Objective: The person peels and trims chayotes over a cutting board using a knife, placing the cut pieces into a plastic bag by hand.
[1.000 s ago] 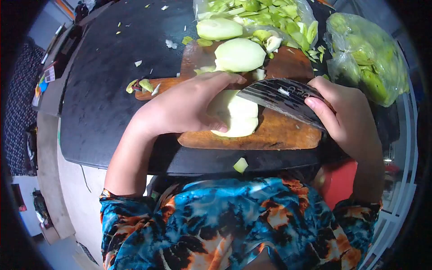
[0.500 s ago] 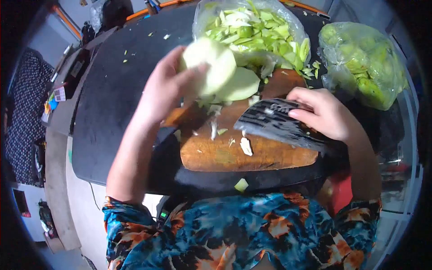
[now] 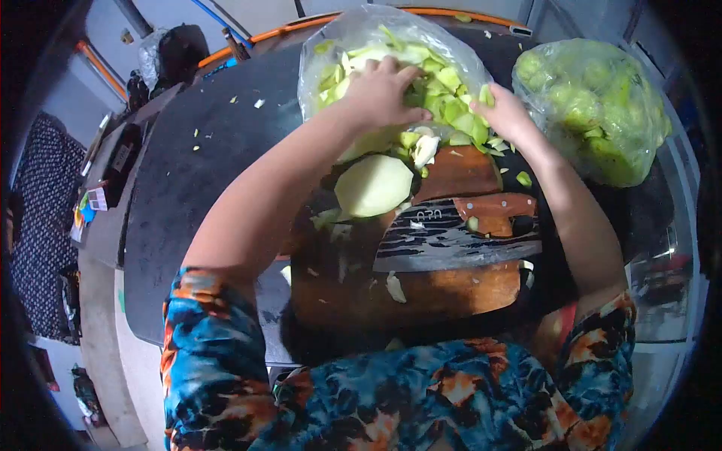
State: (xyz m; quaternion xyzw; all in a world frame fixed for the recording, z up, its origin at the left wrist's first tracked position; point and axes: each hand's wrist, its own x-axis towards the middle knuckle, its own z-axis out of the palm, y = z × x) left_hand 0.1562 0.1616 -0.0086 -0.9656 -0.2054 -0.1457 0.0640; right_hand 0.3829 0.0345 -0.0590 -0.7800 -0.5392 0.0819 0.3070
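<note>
My left hand (image 3: pixel 380 94) reaches into a clear plastic bag (image 3: pixel 316 56) of cut green pieces (image 3: pixel 444 79), its fingers spread over them. At the bag's right rim, my right hand (image 3: pixel 508 116) has its fingers closed on the plastic, beside a green strip. Just below the bag sits a large pale, peeled, flat-faced piece (image 3: pixel 374 186) of vegetable or fruit. A cleaver (image 3: pixel 451 244) with a dark streaked blade and a wooden handle lies flat across the wooden cutting board (image 3: pixel 421 293), touched by neither hand. What lies under my left palm is hidden.
A second, full plastic bag (image 3: pixel 594 113) of green produce stands at the right. Small scraps (image 3: pixel 395 287) are scattered on the board and the dark table (image 3: pixel 218 165). Low shelving (image 3: pixel 124 165) runs along the left.
The cleaver has left my right hand and lies on the board. My left hand has moved from holding a pale round piece into the bag; my right hand has gone up to its rim.
</note>
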